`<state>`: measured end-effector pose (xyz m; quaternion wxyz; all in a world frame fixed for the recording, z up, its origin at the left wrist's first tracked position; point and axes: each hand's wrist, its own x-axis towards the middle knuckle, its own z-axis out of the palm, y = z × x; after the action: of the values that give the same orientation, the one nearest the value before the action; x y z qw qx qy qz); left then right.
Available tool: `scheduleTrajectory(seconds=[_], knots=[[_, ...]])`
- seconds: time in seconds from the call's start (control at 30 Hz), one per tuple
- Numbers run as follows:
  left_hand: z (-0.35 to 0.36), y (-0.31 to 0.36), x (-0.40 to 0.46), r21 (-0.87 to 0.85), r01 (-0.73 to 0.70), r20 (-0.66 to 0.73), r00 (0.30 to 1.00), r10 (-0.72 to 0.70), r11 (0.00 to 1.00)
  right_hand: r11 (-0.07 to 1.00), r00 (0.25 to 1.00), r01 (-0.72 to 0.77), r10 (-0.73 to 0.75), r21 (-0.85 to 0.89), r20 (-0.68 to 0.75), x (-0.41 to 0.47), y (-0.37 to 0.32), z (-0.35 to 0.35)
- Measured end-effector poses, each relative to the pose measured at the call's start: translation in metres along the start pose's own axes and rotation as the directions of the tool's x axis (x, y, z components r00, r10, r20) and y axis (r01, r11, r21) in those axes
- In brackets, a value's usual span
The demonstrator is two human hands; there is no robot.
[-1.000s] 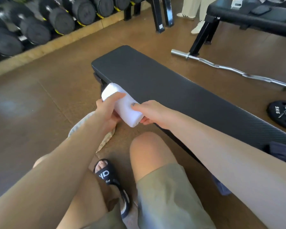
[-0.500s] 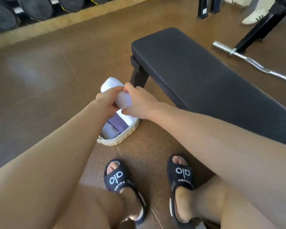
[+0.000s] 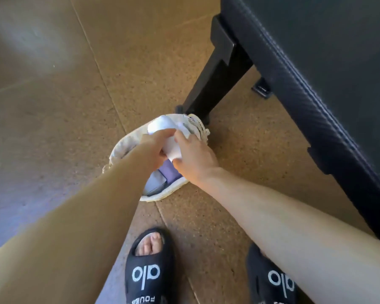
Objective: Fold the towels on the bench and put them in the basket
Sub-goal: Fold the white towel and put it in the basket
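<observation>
A rolled white towel (image 3: 162, 126) is held over a cream woven basket (image 3: 162, 195) that stands on the floor beside the black bench's leg (image 3: 208, 88). My left hand (image 3: 156, 145) grips the roll from the left and my right hand (image 3: 193, 154) grips it from the right. Inside the basket lie a purple folded towel (image 3: 170, 172) and a pale lilac one (image 3: 155, 183). The black padded bench (image 3: 327, 62) fills the upper right.
My two feet in black slides (image 3: 149, 268) stand on the cork-brown floor just below the basket. A bench foot (image 3: 261, 88) sits on the floor behind the leg. Open floor stretches to the left.
Both hands have carried the rolled white towel off the bench edge, down and into the basket mouth. My view has dropped toward the floor.
</observation>
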<state>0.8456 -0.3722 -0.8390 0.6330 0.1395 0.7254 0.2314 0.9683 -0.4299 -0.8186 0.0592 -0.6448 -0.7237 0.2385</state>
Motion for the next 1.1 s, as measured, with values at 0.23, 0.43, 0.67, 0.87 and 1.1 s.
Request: scheduleTrajectory(seconds=[0.23,0.43,0.67,0.87,1.1], knots=[[0.001,-0.021,0.054,0.062,-0.100,-0.122,0.987,0.107,0.993,0.997,1.000,-0.022,0.022,-0.081,0.001,0.022,0.008,0.053],[0.002,-0.024,0.051,0.419,-0.154,-0.221,0.939,0.265,0.895,0.996,1.000,-0.022,0.021,-0.091,-0.017,0.025,0.013,0.065],[0.003,-0.027,0.044,0.400,-0.158,-0.279,0.917,0.284,0.903,0.992,1.000,0.011,-0.014,-0.128,-0.019,0.024,0.014,0.071],[0.021,-0.020,0.041,0.609,-0.130,-0.302,0.874,0.380,0.782,0.989,0.999,-0.023,0.016,-0.146,-0.048,0.026,0.013,0.073],[0.017,0.004,0.006,0.731,-0.314,-0.160,0.785,0.599,0.606,0.988,1.000,0.004,-0.006,-0.155,-0.009,0.004,0.007,0.025]])
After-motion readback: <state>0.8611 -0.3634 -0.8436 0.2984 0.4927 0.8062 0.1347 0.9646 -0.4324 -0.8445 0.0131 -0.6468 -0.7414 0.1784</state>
